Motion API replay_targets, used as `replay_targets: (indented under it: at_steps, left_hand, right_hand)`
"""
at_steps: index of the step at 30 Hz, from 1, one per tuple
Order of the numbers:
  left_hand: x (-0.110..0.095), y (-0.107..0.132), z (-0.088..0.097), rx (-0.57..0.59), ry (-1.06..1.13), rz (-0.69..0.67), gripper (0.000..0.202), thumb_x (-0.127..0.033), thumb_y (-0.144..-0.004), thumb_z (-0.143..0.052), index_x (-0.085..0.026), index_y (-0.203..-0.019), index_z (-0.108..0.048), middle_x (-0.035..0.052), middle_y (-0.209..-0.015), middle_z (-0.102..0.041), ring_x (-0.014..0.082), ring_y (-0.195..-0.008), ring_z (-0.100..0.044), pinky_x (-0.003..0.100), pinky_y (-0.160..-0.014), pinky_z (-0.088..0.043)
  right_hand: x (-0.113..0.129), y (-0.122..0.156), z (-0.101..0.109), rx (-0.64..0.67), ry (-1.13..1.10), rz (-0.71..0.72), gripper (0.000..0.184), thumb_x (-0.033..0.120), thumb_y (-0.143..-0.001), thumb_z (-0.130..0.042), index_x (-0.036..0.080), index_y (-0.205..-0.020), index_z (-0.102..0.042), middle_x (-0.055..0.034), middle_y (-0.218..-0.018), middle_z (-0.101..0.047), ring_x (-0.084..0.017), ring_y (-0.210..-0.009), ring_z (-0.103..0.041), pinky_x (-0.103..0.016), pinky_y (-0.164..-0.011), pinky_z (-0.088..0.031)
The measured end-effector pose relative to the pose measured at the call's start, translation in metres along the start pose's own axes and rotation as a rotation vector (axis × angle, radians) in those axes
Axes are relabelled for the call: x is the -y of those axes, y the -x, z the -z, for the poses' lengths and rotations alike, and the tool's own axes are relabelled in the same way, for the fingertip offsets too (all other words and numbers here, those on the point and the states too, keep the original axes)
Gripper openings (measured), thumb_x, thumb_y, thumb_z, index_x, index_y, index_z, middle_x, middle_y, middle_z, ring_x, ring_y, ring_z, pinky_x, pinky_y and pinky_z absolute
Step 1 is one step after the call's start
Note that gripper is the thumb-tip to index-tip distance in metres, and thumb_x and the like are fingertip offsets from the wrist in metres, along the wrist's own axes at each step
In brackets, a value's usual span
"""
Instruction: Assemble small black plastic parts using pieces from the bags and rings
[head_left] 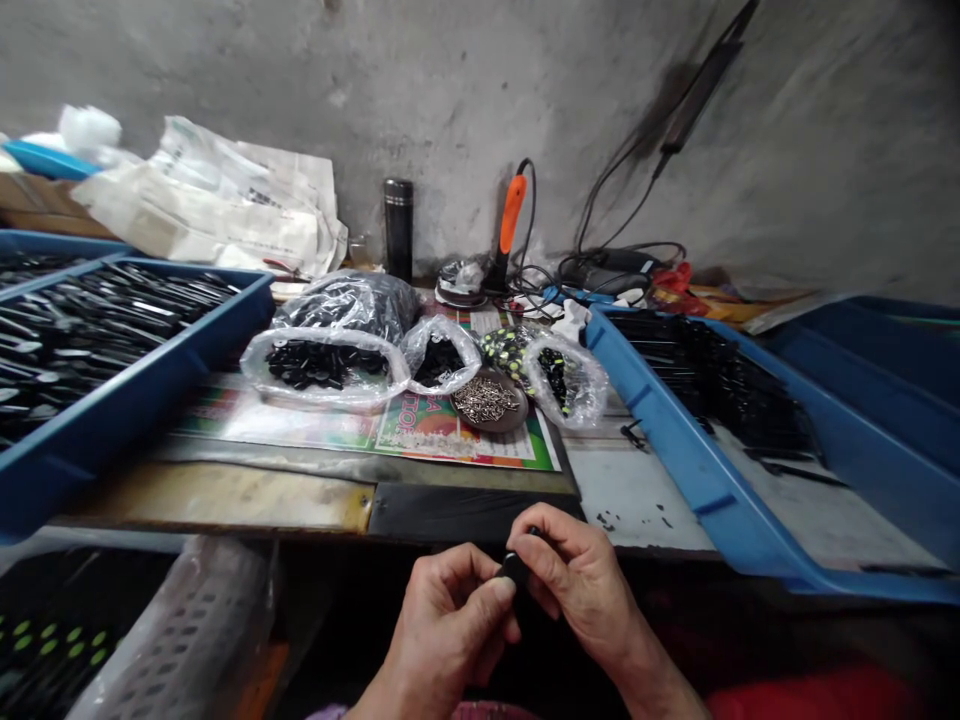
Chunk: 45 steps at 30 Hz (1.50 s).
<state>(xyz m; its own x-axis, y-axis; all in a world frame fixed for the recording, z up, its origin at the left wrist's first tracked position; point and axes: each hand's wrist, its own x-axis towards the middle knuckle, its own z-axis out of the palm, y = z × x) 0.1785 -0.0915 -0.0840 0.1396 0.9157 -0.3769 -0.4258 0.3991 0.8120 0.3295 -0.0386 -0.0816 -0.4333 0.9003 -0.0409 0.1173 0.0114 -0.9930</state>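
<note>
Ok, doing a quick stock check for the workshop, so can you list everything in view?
blue plastic trays: four, blue, two left and two right of the bench, black parts in the nearer ones
clear plastic bags: at least four, holding black pieces, some green too, mid-bench
round dish: one, brown, holding silver screws, in front of the bags
flask: one, black, by the wall
soldering iron: one, orange handle, by the wall
paper sacks: several, white, back left
black cables: a tangle, black, back right
small black piece: one, black, between the hands
left hand: one, gripping the piece, front
right hand: one, pinching the piece, front
</note>
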Motion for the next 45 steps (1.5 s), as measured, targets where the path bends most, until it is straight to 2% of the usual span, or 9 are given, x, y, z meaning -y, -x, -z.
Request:
replay_targets:
  at_steps: [7, 11, 16, 18, 20, 24, 31, 38, 45]
  left_hand:
    - [-0.003, 0.0, -0.003, -0.023, 0.021, 0.031, 0.055, -0.061, -0.057, -0.085, -0.015, -0.066, -0.056, -0.0004, -0.049, -0.061, 0.002, -0.031, -0.037, 0.014, -0.031, -0.024]
    - [-0.004, -0.005, 0.002, 0.017, -0.007, 0.01, 0.055, -0.062, -0.06, -0.084, -0.016, -0.067, -0.055, -0.0009, -0.05, -0.061, 0.0017, -0.031, -0.036, 0.014, -0.031, -0.023]
    - [-0.011, -0.013, 0.007, 0.056, -0.083, -0.089, 0.053, -0.062, -0.066, -0.08, -0.016, -0.07, -0.056, -0.002, -0.053, -0.059, 0.0016, -0.035, -0.035, 0.014, -0.035, -0.023]
    - [-0.015, -0.014, 0.007, 0.032, -0.11, -0.114, 0.053, -0.063, -0.066, -0.08, -0.016, -0.07, -0.056, -0.0022, -0.053, -0.058, 0.0017, -0.037, -0.035, 0.015, -0.036, -0.022]
    - [-0.02, -0.014, 0.007, 0.003, -0.114, -0.133, 0.054, -0.064, -0.066, -0.08, -0.016, -0.07, -0.055, -0.0023, -0.053, -0.058, 0.0016, -0.037, -0.033, 0.015, -0.036, -0.021]
    - [-0.028, -0.012, 0.011, -0.047, -0.104, -0.142, 0.056, -0.065, -0.063, -0.081, -0.016, -0.068, -0.054, -0.0029, -0.052, -0.056, 0.0008, -0.037, -0.032, 0.014, -0.037, -0.018]
    - [-0.036, -0.012, 0.022, -0.093, -0.075, -0.121, 0.055, -0.064, -0.062, -0.082, -0.016, -0.068, -0.057, -0.0029, -0.051, -0.055, 0.0016, -0.037, -0.032, 0.015, -0.037, -0.016]
    - [-0.034, -0.015, 0.024, -0.089, 0.005, -0.103, 0.055, -0.061, -0.061, -0.085, -0.016, -0.068, -0.055, -0.0031, -0.05, -0.057, 0.0009, -0.036, -0.033, 0.015, -0.038, -0.017]
    - [-0.036, -0.014, 0.024, -0.097, -0.016, -0.097, 0.055, -0.063, -0.062, -0.083, -0.016, -0.069, -0.055, -0.0034, -0.05, -0.057, 0.0007, -0.035, -0.034, 0.014, -0.036, -0.02]
  right_hand:
    - [-0.005, 0.001, -0.005, -0.04, 0.003, -0.005, 0.04, 0.055, -0.093, -0.059, 0.018, -0.08, -0.055, 0.0078, -0.051, -0.037, -0.006, -0.041, -0.032, -0.016, -0.038, -0.022]
    - [-0.002, 0.001, -0.006, -0.065, 0.027, 0.022, 0.039, 0.055, -0.094, -0.057, 0.018, -0.081, -0.055, 0.0072, -0.052, -0.038, -0.006, -0.041, -0.034, -0.017, -0.039, -0.023]
    - [0.019, -0.008, 0.013, 0.009, 0.134, 0.082, 0.042, 0.057, -0.095, -0.055, 0.016, -0.091, -0.063, 0.0054, -0.055, -0.042, -0.007, -0.045, -0.039, -0.018, -0.043, -0.029]
    - [0.027, -0.02, 0.025, -0.019, 0.235, 0.13, 0.042, 0.055, -0.097, -0.051, 0.015, -0.094, -0.066, 0.0039, -0.057, -0.046, -0.009, -0.046, -0.042, -0.019, -0.044, -0.032]
    - [0.031, -0.037, 0.038, -0.105, 0.464, 0.234, 0.038, 0.048, -0.1, -0.048, 0.016, -0.093, -0.067, 0.0011, -0.062, -0.053, -0.011, -0.051, -0.05, -0.021, -0.049, -0.04]
    - [0.027, -0.072, 0.054, -0.195, 0.883, 0.428, 0.023, 0.026, -0.098, -0.049, 0.016, -0.097, -0.07, -0.0071, -0.09, -0.067, -0.021, -0.084, -0.065, -0.031, -0.076, -0.051]
    - [0.015, -0.101, 0.051, -0.144, 1.118, 0.431, 0.028, 0.014, -0.091, -0.057, 0.017, -0.116, -0.069, -0.0098, -0.1, -0.062, -0.027, -0.094, -0.062, -0.039, -0.083, -0.051]
    - [0.014, -0.108, 0.046, -0.141, 1.263, 0.432, 0.02, 0.01, -0.092, -0.058, 0.019, -0.103, -0.072, -0.0092, -0.097, -0.058, -0.026, -0.091, -0.06, -0.035, -0.077, -0.051]
    - [0.017, -0.113, 0.049, -0.098, 1.243, 0.405, 0.016, 0.011, -0.091, -0.06, 0.018, -0.099, -0.072, -0.0071, -0.1, -0.061, -0.022, -0.092, -0.061, -0.032, -0.079, -0.049]
